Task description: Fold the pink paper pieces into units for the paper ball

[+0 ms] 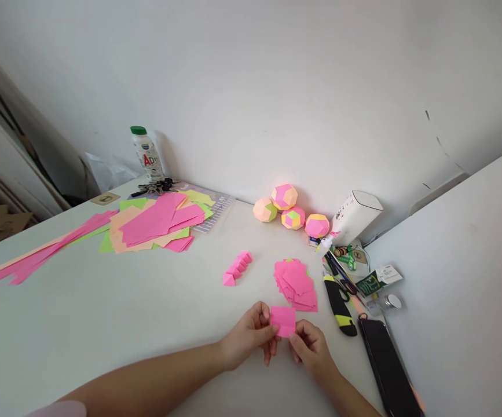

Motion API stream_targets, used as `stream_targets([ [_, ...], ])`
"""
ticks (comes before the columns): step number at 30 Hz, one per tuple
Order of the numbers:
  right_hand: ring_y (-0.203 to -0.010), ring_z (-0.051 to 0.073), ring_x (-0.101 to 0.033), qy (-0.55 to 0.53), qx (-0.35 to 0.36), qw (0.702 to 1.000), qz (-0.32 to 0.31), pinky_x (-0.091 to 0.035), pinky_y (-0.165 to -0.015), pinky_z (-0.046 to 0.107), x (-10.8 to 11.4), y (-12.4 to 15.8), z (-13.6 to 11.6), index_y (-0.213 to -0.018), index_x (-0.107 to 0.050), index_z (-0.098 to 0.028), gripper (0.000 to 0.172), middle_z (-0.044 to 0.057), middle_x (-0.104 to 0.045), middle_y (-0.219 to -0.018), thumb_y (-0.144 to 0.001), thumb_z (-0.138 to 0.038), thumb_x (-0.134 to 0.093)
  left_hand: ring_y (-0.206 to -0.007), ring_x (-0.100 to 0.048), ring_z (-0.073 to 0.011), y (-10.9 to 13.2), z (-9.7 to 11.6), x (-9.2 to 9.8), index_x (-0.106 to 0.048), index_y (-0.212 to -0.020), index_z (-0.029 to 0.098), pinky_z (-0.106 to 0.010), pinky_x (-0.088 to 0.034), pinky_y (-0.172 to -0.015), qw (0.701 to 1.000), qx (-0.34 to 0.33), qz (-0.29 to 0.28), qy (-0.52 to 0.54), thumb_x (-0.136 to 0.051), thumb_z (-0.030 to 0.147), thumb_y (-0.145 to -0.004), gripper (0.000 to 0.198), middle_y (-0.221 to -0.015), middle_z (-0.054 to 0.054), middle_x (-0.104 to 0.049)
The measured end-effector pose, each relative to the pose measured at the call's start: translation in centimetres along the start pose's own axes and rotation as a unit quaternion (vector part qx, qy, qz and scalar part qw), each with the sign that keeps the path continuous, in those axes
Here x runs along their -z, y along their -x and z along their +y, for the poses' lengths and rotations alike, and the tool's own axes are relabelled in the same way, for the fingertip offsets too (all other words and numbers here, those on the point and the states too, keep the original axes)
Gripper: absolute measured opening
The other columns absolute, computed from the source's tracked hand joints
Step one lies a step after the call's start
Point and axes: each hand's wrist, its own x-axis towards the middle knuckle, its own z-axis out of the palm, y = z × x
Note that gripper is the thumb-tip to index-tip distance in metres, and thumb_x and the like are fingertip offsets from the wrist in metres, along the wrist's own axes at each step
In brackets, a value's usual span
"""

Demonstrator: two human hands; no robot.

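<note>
A small pink paper square (282, 319) with a crease across its lower part is held up between my two hands. My left hand (253, 337) pinches its left edge between thumb and fingers. On its lower right corner, my right hand (311, 346) has the thumb and fingers closed. Just beyond the hands lies a loose pile of pink paper pieces (296, 281), with bits of green showing. To the left of that pile, several folded pink paper units (237, 268) stand in a slanting row on the table.
Multicoloured paper balls (284, 197) sit against the wall. Large coloured sheets (155, 223) and long strips (55, 249) lie at left, near a bottle (147, 153) and keys (157, 186). At right are a white box (355, 217), a yellow-black cutter (340, 306) and a black phone (389, 368).
</note>
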Motion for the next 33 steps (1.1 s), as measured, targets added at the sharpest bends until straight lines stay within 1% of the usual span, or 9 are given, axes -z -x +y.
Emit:
stream_targets([
  [3, -0.043, 0.009, -0.038, -0.019, 0.044, 0.999, 0.018, -0.031, -0.043, 0.022, -0.2, 0.1, -0.1, -0.069, -0.041, -0.020, 0.030, -0.003, -0.047, -0.059, -0.084, -0.043, -0.053, -0.040, -0.055, -0.0100, -0.2, -0.4, 0.1, -0.025, -0.075, 0.022, -0.019, -0.043, -0.033, 1.000, -0.007, 0.011, 0.012, -0.065, 0.035, -0.076, 0.042, -0.058, 0.005, -0.059],
  [5, -0.054, 0.011, -0.047, -0.029, 0.097, 0.994, 0.028, -0.036, -0.045, 0.023, -0.4, 0.2, -0.3, -0.080, -0.044, -0.021, 0.022, 0.004, -0.053, -0.083, -0.085, -0.041, -0.052, -0.039, -0.054, -0.0096, -0.3, -0.6, 0.3, -0.026, -0.075, 0.022, -0.018, -0.042, -0.031, 1.000, -0.011, 0.005, 0.018, -0.065, 0.036, -0.076, 0.041, -0.058, 0.005, -0.059],
  [7, -0.072, 0.016, -0.054, -0.010, 0.141, 0.989, 0.035, -0.043, -0.051, 0.025, -0.4, 0.3, -0.4, -0.100, -0.047, -0.024, 0.019, 0.010, -0.047, -0.111, -0.086, -0.037, -0.050, -0.038, -0.053, -0.0088, -0.3, -0.5, 0.4, -0.029, -0.075, 0.022, -0.017, -0.041, -0.031, 1.000, -0.009, -0.006, 0.016, -0.064, 0.036, -0.076, 0.038, -0.059, 0.006, -0.058],
  [10, -0.097, 0.023, -0.052, 0.062, 0.175, 0.982, 0.033, -0.048, -0.065, 0.032, -0.3, 0.1, -0.3, -0.120, -0.045, -0.029, 0.033, 0.012, -0.034, -0.128, -0.087, -0.031, -0.050, -0.039, -0.052, -0.0077, -0.2, -0.2, 0.4, -0.040, -0.080, 0.019, -0.017, -0.041, -0.032, 1.000, 0.007, -0.025, -0.010, -0.063, 0.039, -0.077, 0.030, -0.059, 0.006, -0.055],
  [13, -0.106, 0.027, -0.048, 0.118, 0.178, 0.976, 0.035, -0.047, -0.077, 0.037, 0.0, -0.1, -0.3, -0.106, -0.058, -0.026, 0.021, 0.012, -0.040, -0.123, -0.086, -0.031, -0.051, -0.039, -0.051, -0.0076, -0.1, 0.3, 0.2, -0.049, -0.089, 0.017, -0.018, -0.042, -0.034, 0.997, 0.032, -0.034, -0.056, -0.060, 0.044, -0.078, 0.032, -0.056, 0.006, -0.052],
  [16, -0.106, 0.027, -0.047, 0.111, 0.146, 0.982, 0.052, -0.048, -0.067, 0.032, 0.0, -0.3, -0.3, -0.090, -0.061, -0.023, 0.014, 0.011, -0.046, -0.115, -0.086, -0.034, -0.053, -0.038, -0.049, -0.0072, 0.1, 0.7, 0.0, -0.054, -0.095, 0.015, -0.018, -0.040, -0.034, 0.992, 0.058, -0.042, -0.101, -0.056, 0.049, -0.079, 0.038, -0.054, 0.006, -0.050],
  [19, -0.091, 0.022, -0.052, 0.087, 0.117, 0.988, 0.057, -0.045, -0.058, 0.027, -0.1, -0.3, -0.6, -0.082, -0.059, -0.021, 0.015, 0.011, -0.048, -0.111, -0.085, -0.035, -0.054, -0.034, -0.046, -0.0066, 0.3, 1.0, 0.1, -0.055, -0.097, 0.015, -0.017, -0.036, -0.032, 0.986, 0.080, -0.063, -0.133, -0.052, 0.052, -0.081, 0.040, -0.048, 0.008, -0.045],
  [24, -0.057, 0.013, -0.043, 0.095, 0.085, 0.991, 0.030, -0.036, -0.052, 0.024, -0.1, -0.2, -1.1, -0.068, -0.054, -0.018, 0.025, -0.001, -0.048, -0.064, -0.085, -0.036, -0.054, -0.026, -0.034, -0.0051, 0.5, 1.0, 0.4, -0.053, -0.087, 0.015, -0.015, -0.026, -0.030, 0.977, 0.095, -0.089, -0.168, -0.047, 0.052, -0.083, 0.037, -0.035, 0.010, -0.042],
  [33, -0.050, 0.010, -0.034, 0.103, 0.071, 0.992, 0.020, -0.028, -0.048, 0.023, -0.1, -0.3, -1.3, -0.058, -0.043, -0.018, 0.033, -0.004, -0.040, -0.056, -0.081, -0.038, -0.056, -0.033, -0.043, -0.0058, 0.3, 0.3, 0.3, -0.038, -0.080, 0.019, -0.017, -0.033, -0.034, 0.987, 0.060, -0.067, -0.132, -0.058, 0.046, -0.078, 0.034, -0.049, 0.007, -0.054],
])
